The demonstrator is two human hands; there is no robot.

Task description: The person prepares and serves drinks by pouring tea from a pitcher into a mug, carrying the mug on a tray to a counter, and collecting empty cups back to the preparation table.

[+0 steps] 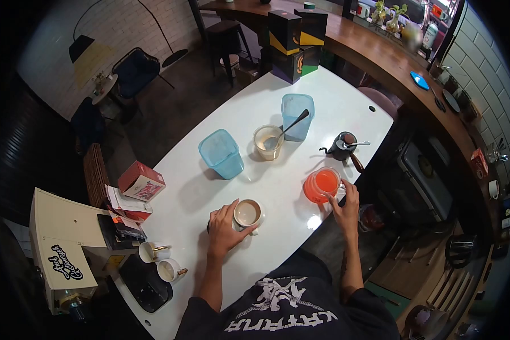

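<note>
My left hand [225,228] curls around the side of a pale cup [248,213] holding milky brown liquid. The cup stands upright on the white table, its small handle toward me. At the right edge my right hand [345,207] has its fingers on the handle side of a glass jug [322,185] of orange-red liquid. How firmly those fingers grip is hard to see. Just behind the jug sits a dark pot [344,146] with a wooden handle, a spoon lying across it.
Two blue plastic containers [221,154] flank a clear tub [267,143] with a ladle-like spoon in it. Black boxes [285,46] stack at the far end. Left are a red-and-white box [142,181], two white mugs [170,270], a black tray [144,286] and a cream machine [68,243].
</note>
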